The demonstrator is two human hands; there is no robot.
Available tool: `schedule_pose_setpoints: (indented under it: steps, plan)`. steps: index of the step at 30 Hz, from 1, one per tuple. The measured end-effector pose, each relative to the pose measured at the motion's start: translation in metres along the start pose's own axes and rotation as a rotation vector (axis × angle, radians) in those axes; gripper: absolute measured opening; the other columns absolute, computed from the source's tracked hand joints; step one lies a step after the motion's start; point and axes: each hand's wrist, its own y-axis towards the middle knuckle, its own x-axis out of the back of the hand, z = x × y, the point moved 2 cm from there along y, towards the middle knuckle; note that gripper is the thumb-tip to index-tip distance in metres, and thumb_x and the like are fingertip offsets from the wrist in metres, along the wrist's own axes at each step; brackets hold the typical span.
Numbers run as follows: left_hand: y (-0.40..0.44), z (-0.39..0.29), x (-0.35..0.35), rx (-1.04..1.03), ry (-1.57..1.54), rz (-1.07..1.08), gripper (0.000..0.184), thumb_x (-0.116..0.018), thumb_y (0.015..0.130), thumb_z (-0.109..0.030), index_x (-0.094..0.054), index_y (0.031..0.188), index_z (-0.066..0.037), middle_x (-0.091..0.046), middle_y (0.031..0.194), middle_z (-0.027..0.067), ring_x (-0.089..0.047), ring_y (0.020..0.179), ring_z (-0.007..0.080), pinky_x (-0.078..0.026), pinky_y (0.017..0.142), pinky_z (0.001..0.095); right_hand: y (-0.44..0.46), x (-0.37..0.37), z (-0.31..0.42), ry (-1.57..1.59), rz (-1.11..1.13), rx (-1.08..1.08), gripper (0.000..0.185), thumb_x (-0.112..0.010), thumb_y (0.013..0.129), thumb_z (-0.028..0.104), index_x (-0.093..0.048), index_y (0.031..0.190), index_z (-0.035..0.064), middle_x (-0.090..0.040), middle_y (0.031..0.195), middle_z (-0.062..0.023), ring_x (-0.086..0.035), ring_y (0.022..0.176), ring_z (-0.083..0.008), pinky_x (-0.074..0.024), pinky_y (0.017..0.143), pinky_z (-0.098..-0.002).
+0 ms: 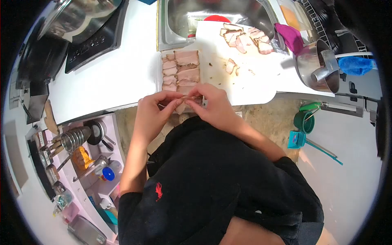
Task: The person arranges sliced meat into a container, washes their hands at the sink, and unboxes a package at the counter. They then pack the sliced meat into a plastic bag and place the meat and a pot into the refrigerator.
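Observation:
Between the fingertips of both hands is a slice of meat, pinched at its upper edge. My left hand grips it from the left, thumb and fingers pressed together. From the right, my right hand pinches it too. Just beyond the fingers lies a clear plastic container with rows of overlapping pale meat slices; its near end is partly hidden by my hands. On the white cutting board to the right, more browned-edge slices lie in a loose pile, with a few scraps nearer me.
The sink is behind the board, which overlaps its edge. A metal pot and purple cloth stand at the right. At the left are an induction cooker and a large pot. Shelves sit below the counter.

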Motion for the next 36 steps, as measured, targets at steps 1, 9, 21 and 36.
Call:
schedule_pose_setpoints:
  steps: [1,9,21,36]
  plan:
    - [0.000,0.000,-0.003,0.016,0.028,-0.001,0.016,-0.065,0.085,-0.009,-0.069,0.098,-0.001,-0.068,0.080,0.0037,-0.059,0.073,0.0074,-0.047,0.064,0.0224,-0.002,-0.001,-0.002,-0.106,-0.009,0.075,0.013,-0.069,0.075,0.004,-0.061,0.086,0.0031,-0.060,0.079,-0.0076,-0.056,0.074,-0.0214,-0.0452,0.068,-0.0327]
    - [0.002,0.001,-0.014,-0.133,0.236,-0.189,0.011,-0.067,0.082,-0.008,-0.070,0.091,-0.003,-0.062,0.080,0.0082,-0.060,0.066,0.0139,-0.047,0.061,0.0248,-0.009,0.000,-0.010,-0.344,-0.098,0.094,0.019,-0.071,0.072,0.010,-0.060,0.087,0.0051,-0.053,0.090,-0.0114,-0.050,0.087,-0.0306,-0.0415,0.076,-0.0405]
    - [0.018,-0.044,-0.007,-0.253,0.151,-0.168,0.011,-0.065,0.083,-0.007,-0.067,0.093,-0.004,-0.058,0.079,0.0038,-0.054,0.066,0.0102,-0.044,0.057,0.0220,0.036,0.195,-0.114,-0.638,-0.500,-0.109,0.024,-0.067,0.071,0.008,-0.066,0.095,0.0050,-0.061,0.096,-0.0120,-0.057,0.092,-0.0296,-0.0440,0.082,-0.0395]
    - [0.043,-0.056,-0.031,-0.274,0.119,-0.113,0.012,-0.065,0.083,-0.006,-0.067,0.094,-0.004,-0.058,0.079,0.0030,-0.053,0.066,0.0090,-0.044,0.057,0.0213,0.068,0.227,-0.131,-0.567,0.028,-0.170,0.018,-0.066,0.072,-0.001,-0.049,0.078,0.0026,-0.052,0.078,-0.0033,-0.054,0.075,-0.0123,-0.0455,0.072,-0.0261]
